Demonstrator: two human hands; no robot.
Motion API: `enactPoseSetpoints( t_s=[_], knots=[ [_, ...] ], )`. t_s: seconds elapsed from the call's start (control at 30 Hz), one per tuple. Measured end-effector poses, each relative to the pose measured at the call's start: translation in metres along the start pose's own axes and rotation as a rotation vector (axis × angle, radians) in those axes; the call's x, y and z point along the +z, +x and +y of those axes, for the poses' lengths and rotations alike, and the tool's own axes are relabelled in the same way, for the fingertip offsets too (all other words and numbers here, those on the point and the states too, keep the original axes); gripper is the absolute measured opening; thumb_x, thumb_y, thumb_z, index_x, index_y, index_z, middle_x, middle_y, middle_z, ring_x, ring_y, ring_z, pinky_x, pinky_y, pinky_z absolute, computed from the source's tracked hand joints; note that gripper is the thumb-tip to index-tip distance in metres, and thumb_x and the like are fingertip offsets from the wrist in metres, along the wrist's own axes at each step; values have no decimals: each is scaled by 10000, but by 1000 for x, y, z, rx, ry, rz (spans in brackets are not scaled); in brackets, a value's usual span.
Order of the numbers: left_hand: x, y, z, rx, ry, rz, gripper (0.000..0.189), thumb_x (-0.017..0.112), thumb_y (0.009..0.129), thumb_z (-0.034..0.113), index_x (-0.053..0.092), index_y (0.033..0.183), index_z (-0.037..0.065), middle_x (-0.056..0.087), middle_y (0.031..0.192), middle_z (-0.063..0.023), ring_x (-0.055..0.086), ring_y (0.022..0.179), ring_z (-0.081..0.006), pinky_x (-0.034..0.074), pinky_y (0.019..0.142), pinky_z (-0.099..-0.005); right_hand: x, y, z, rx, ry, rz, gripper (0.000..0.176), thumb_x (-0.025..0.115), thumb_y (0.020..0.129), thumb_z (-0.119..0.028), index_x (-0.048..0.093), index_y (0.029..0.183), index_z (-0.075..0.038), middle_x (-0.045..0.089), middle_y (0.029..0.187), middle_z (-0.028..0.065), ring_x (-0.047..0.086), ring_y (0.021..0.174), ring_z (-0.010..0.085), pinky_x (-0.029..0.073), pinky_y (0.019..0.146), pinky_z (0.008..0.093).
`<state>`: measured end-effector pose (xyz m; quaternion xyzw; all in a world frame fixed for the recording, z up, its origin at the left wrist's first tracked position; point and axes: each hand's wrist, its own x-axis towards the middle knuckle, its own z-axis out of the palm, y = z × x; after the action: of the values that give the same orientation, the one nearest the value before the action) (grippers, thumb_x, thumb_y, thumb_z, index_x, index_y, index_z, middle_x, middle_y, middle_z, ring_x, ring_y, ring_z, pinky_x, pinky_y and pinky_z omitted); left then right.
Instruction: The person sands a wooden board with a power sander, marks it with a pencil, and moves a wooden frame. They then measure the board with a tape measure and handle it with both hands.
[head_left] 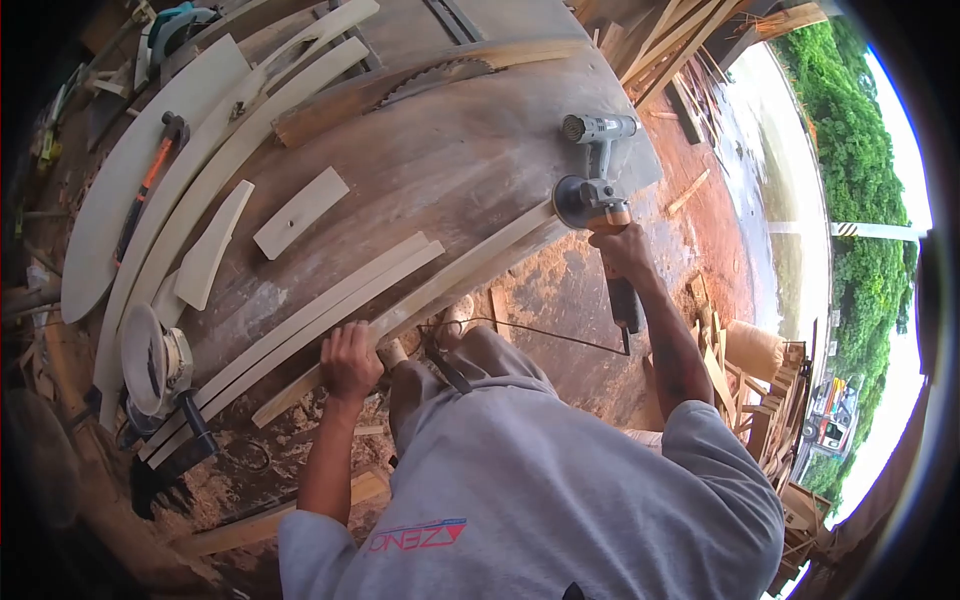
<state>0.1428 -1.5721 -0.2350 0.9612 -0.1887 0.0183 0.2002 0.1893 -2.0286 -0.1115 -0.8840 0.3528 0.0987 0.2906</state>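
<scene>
My right hand (622, 248) is wrapped around an angle grinder (622, 295) at the far right end of the bench. Its round sanding disc (572, 203) is at the end of a long, narrow wooden strip (470, 257) that lies along the bench's near edge. From the grinder's tail a dark cord runs back toward my legs. At the strip's other end, my left hand (350, 362) has its fingers curled over the wood. Two thin pale slats (330, 312) lie just beyond that hand.
A heat gun (600, 130) lies past the grinder. Across the bench (420, 170) are a short board (300, 213), a toothed blade (435, 78), curved wooden pieces (160, 165) and an orange-handled hammer (155, 180). Another disc tool (150, 360) and a black clamp (200, 432) stand at left.
</scene>
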Motion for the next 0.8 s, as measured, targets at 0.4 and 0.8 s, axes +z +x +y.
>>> enactPoseSetpoints(
  t_s=[0.4,0.8],
  knots=[
    [3,0,0,8,-4,24,291,584,748,108,610,1035,67,641,992,-80,611,890,-285,483,734,-420,8,8,22,-54,93,67,298,738,692,-205,707,895,11,642,694,78,610,608,155,487,548,342],
    [4,1,1,18,3,33,247,583,757,97,611,1001,67,642,965,-89,611,866,-304,481,708,-439,44,-93,-46,-187,-110,-229,437,709,716,-219,574,1037,46,677,821,229,688,774,359,516,703,424]
  ],
)
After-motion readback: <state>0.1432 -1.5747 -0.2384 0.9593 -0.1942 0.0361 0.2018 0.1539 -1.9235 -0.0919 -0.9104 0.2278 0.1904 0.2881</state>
